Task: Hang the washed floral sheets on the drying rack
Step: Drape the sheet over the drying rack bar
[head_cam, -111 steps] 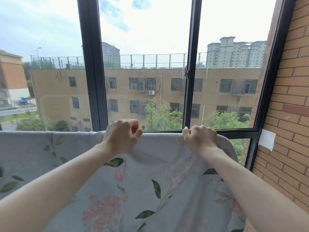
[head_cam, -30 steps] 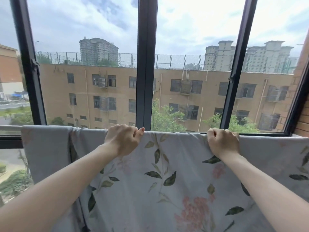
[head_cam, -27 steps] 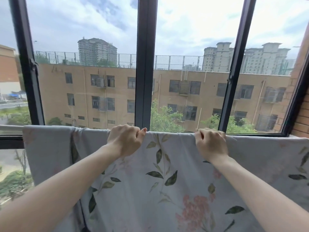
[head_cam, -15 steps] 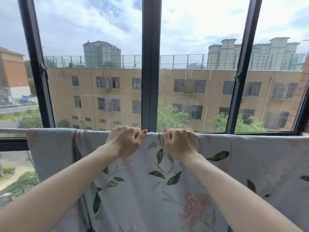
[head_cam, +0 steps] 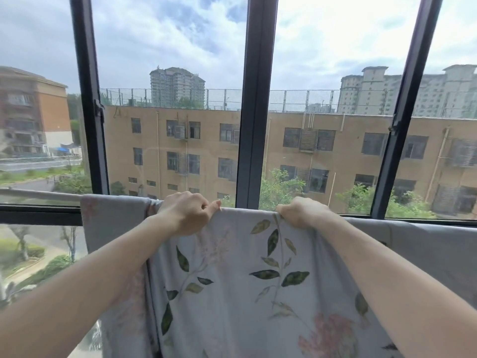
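Two bare forearms reach forward to the floral sheet (head_cam: 232, 293), which hangs draped over the drying rack's rail (head_cam: 38, 194) in front of the window. The left hand (head_cam: 187, 214) has its grip curled tight on the sheet's top edge; the right hand (head_cam: 302, 212), near it, pinches the same edge. Beyond the dark window frame (head_cam: 254, 104) stands a tan building (head_cam: 322, 156).

I see matt, soft woven cloth in the floral sheet (head_cam: 232, 293), a smooth pale metal rack rail (head_cam: 38, 194) at left, and dark satin-finished window frames (head_cam: 254, 99).
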The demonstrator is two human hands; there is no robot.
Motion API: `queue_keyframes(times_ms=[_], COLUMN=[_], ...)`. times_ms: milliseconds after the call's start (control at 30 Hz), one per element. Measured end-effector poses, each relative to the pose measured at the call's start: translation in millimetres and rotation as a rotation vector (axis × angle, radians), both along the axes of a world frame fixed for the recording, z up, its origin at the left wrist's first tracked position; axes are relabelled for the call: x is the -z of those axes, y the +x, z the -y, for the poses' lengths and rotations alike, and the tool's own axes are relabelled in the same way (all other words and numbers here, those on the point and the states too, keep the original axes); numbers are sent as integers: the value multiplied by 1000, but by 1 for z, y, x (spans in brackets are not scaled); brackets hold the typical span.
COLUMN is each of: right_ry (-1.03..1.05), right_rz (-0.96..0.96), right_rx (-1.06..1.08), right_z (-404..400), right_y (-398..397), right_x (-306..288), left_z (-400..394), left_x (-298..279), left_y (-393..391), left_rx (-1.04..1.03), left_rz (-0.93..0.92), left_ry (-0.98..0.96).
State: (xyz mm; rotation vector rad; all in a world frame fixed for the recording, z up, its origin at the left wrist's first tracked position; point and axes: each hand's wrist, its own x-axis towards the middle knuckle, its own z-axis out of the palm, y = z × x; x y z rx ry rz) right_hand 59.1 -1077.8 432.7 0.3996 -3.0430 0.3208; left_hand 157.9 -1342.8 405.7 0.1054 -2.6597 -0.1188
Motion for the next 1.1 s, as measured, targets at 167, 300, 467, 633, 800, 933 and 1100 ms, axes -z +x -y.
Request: queue_keyframes(times_ms=[167,300,467,633,800,933,1100], right_ry=[-3,-9,-28,-232,-374,-187,-209], right_rz=[-70,-103,-170,-387,-374,-482,-448], right_rx=[19,28,33,-116,-319,-253,-232], right_z=[7,2,-4,2,45,57,60], right_y=[0,3,12,34,61,53,48], right_x=[8,9,13,24,37,61,58], left_z=[0,-3,-13,-17,-29,-35,-43], left_x=[-16,-20,-17,-11,-21,-22,-12], left_y=[-16,-26,-20,-11,-6,-4,3], left_rx=[-146,-162,-194,-224,-233,-265,-275], left_rz=[256,374,289,254,305,291,214], left_ry=[61,151,79,29,81,69,58])
